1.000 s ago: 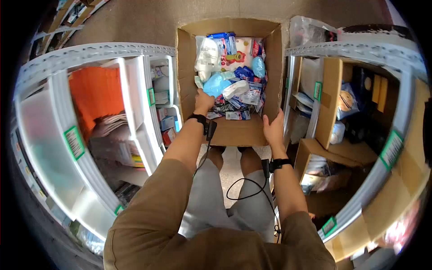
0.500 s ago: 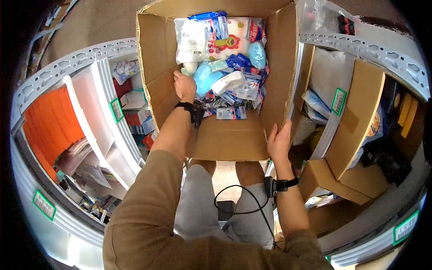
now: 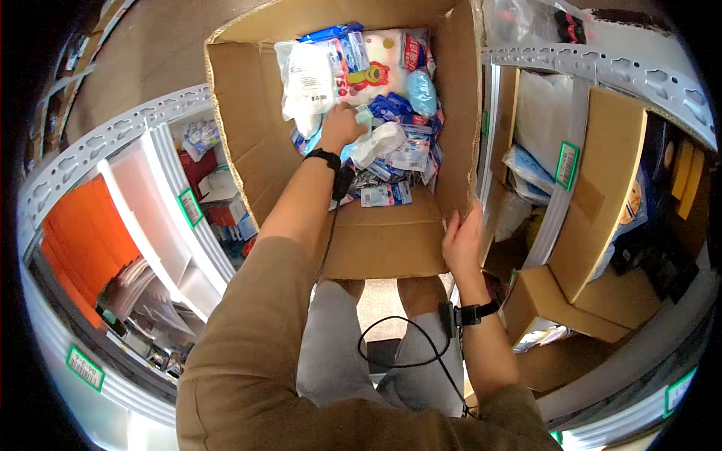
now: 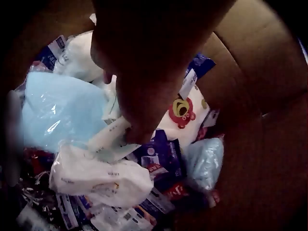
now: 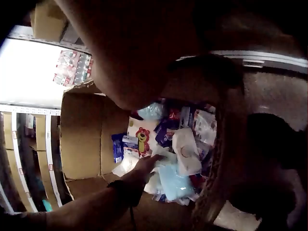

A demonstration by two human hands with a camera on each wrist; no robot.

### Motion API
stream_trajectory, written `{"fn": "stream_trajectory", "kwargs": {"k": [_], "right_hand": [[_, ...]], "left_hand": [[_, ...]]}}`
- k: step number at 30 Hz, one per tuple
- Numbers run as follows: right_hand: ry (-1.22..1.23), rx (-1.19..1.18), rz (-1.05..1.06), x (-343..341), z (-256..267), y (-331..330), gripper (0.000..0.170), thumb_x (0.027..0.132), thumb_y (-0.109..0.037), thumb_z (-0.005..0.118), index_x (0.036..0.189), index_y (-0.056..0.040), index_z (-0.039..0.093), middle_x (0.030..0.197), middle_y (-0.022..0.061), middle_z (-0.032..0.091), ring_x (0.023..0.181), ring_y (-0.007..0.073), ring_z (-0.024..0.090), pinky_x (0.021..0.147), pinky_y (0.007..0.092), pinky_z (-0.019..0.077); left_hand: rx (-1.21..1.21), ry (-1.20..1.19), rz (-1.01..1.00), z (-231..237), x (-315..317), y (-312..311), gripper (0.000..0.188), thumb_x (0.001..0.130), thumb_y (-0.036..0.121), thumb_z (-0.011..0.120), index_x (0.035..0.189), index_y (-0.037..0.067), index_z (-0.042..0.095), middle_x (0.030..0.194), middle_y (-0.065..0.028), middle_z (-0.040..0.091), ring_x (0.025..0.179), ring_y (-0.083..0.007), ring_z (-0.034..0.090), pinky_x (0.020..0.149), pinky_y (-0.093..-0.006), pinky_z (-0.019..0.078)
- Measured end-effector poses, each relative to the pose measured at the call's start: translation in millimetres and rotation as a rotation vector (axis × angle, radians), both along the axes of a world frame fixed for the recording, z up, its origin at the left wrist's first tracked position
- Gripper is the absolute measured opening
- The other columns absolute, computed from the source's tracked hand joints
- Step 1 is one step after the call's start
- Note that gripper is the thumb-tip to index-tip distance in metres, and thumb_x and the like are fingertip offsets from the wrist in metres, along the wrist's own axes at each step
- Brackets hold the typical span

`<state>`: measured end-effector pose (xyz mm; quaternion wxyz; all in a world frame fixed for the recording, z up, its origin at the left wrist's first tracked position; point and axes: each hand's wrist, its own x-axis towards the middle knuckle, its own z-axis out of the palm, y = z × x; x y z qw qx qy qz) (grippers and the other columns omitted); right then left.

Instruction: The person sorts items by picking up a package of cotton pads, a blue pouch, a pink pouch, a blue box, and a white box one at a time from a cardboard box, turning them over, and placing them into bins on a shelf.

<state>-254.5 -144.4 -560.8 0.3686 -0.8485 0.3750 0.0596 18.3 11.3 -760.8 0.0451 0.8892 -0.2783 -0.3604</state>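
A large cardboard box stands in front of me, filled with packaged goods. My left hand reaches into it, fingers bent downward, and pinches a small pale green packet at its end. The thumb and part of the grip are hidden. Under and around this hand lie a light-blue bag, a white wrapped bundle and blue packets. My right hand grips the box's near right corner, thumb on the inner side and fingers at the outer edge.
Farther back in the box lie a clear bag of white items, a bear-print pack and a light-blue wrapped bundle. Shelving flanks me, with orange sheets left and open cartons right. A cable hangs before my legs.
My left hand has moved from the box's left wall rightward over the light-blue bag to the pale green packet. The box looks nearer than at first; my right hand stays at its near right corner.
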Motion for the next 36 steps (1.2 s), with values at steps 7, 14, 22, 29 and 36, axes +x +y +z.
{"fn": "stream_trajectory", "kwargs": {"k": [7,14,22,29,36], "right_hand": [[-0.031,-0.012,0.015,-0.9,0.0,2.2,0.033,0.089,0.002,0.052,0.121,0.0099,0.043,0.112,0.0303,0.050,0.105,0.0471,0.049,0.092,0.0488,0.0409],[0.304,0.097,0.035,31.3,84.1,-5.9,0.058,0.089,-0.015,0.062,0.136,0.0063,0.036,0.131,0.0297,0.045,0.118,0.0472,0.047,0.100,0.0476,0.0413],[-0.643,0.687,-0.078,95.1,386.7,6.2,0.067,0.080,-0.005,0.075,0.137,-0.0022,0.041,0.133,0.0161,0.050,0.111,0.0229,0.058,0.088,0.0338,0.0509],[-0.994,0.439,-0.001,76.4,570.1,1.0,0.057,0.078,0.003,0.074,0.128,-0.0009,0.047,0.114,0.0111,0.060,0.105,0.0200,0.061,0.090,0.0314,0.0481],[-1.158,0.415,-0.075,14.3,662.6,5.4,0.058,0.077,0.011,0.070,0.127,-0.0007,0.043,0.117,0.0116,0.059,0.111,0.0192,0.058,0.096,0.0335,0.0463]], "left_hand": [[-0.080,-0.042,0.145,38.8,-23.1,9.2,0.039,0.064,0.027,0.080,0.094,0.003,0.074,0.109,-0.0219,0.058,0.099,-0.0362,0.062,0.087,-0.0433,0.0523],[-0.476,0.543,0.715,271.1,-30.5,13.5,0.033,0.075,0.024,0.081,0.094,-0.001,0.072,0.091,-0.0120,0.070,0.081,-0.0132,0.064,0.072,-0.0291,0.0500],[-1.082,0.669,0.594,585.1,-33.0,-11.6,0.035,0.081,0.009,0.076,0.111,-0.003,0.063,0.113,-0.0052,0.054,0.103,-0.0138,0.053,0.086,-0.0275,0.0452],[-1.357,0.558,0.189,789.3,-35.8,-14.3,0.044,0.061,0.001,0.088,0.098,0.003,0.065,0.122,-0.0073,0.053,0.114,-0.0179,0.054,0.087,-0.0317,0.0507],[-1.612,0.416,0.082,871.7,-58.3,-5.9,0.059,0.070,-0.012,0.078,0.117,0.003,0.046,0.121,-0.0189,0.061,0.112,-0.0234,0.060,0.095,-0.0369,0.0507]]}}
